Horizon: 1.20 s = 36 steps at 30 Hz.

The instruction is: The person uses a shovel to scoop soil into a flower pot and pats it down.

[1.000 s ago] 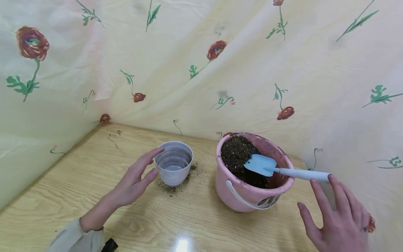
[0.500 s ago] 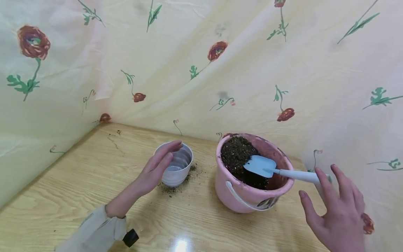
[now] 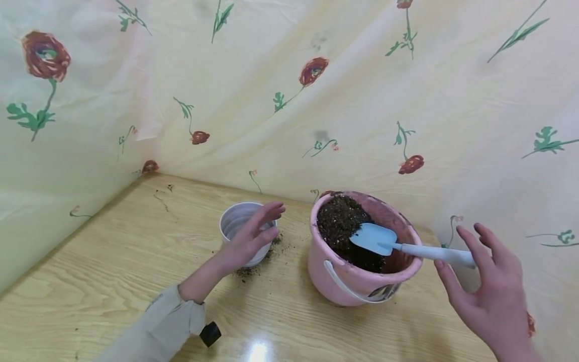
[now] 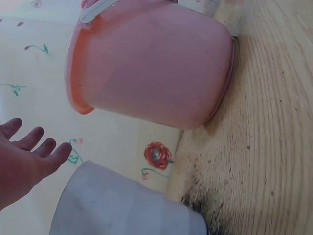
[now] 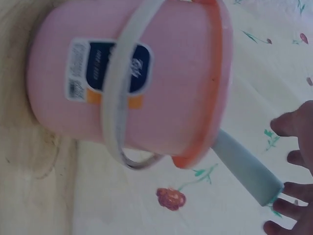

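A light blue trowel (image 3: 373, 239) lies in a pink bucket (image 3: 348, 286), its blade on dark soil (image 3: 339, 216) and its handle (image 5: 247, 169) sticking out over the rim to the right. Beside the end of that handle is my right hand (image 3: 495, 281), fingers spread and not wrapped round it; whether a fingertip touches it I cannot tell. My left hand (image 3: 249, 246) hovers over a pale grey ribbed pot (image 3: 231, 221), fingers loosely extended and holding nothing. The left wrist view shows the fingers (image 4: 46, 147) apart from the pot's rim. In the head view the left hand hides part of the pot.
Crumbs of soil (image 3: 246, 271) lie around the pot's base on the wooden table (image 3: 294, 327). A white bail handle (image 5: 117, 93) hangs down the bucket's side. Flowered sheeting (image 3: 253, 100) rises behind and at both sides.
My left hand has moved rightward from the pot's left side to over its right part. My right hand has shifted slightly upward beside the trowel handle. Pot, bucket and trowel stay put.
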{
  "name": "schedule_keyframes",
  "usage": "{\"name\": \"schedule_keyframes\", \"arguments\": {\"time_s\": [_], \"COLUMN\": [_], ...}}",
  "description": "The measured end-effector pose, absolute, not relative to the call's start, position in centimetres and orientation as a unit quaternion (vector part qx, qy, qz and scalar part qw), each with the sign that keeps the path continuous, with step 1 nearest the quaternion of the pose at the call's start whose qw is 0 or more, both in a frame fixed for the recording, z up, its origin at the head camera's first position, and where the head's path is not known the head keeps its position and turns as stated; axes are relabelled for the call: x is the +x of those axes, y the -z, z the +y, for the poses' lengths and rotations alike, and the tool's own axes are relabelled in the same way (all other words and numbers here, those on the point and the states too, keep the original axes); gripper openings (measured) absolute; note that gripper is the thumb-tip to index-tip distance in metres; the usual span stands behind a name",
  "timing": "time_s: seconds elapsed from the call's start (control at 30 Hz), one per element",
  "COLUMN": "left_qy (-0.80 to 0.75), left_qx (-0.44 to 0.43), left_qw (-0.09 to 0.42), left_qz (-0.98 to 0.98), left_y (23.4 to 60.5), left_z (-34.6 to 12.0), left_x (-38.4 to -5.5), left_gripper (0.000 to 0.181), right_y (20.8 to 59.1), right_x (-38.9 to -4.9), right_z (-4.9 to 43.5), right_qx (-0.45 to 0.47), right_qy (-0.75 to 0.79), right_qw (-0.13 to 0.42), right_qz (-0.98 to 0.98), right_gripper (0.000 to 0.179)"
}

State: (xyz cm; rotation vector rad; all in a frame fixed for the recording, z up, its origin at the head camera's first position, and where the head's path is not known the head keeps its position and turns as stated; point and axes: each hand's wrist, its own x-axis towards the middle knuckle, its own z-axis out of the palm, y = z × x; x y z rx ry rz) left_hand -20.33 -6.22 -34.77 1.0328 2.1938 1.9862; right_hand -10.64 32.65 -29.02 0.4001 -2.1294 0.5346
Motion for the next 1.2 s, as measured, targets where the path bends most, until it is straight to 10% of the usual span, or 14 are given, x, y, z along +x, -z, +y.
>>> {"name": "schedule_keyframes", "arguments": {"time_s": [1.2], "left_qy": [-0.548], "left_qx": [0.326], "left_qw": [0.039], "left_qz": [0.769], "left_y": [34.0], "left_z": [1.4], "left_x": [-24.5], "left_gripper": [0.103], "right_y": [25.8], "right_x": [-13.0], "right_z": [34.7], "right_qx": [0.104], "right_qy": [-0.143], "right_qw": [0.144], "right_qz": [-0.974], "right_gripper": [0.040]}}
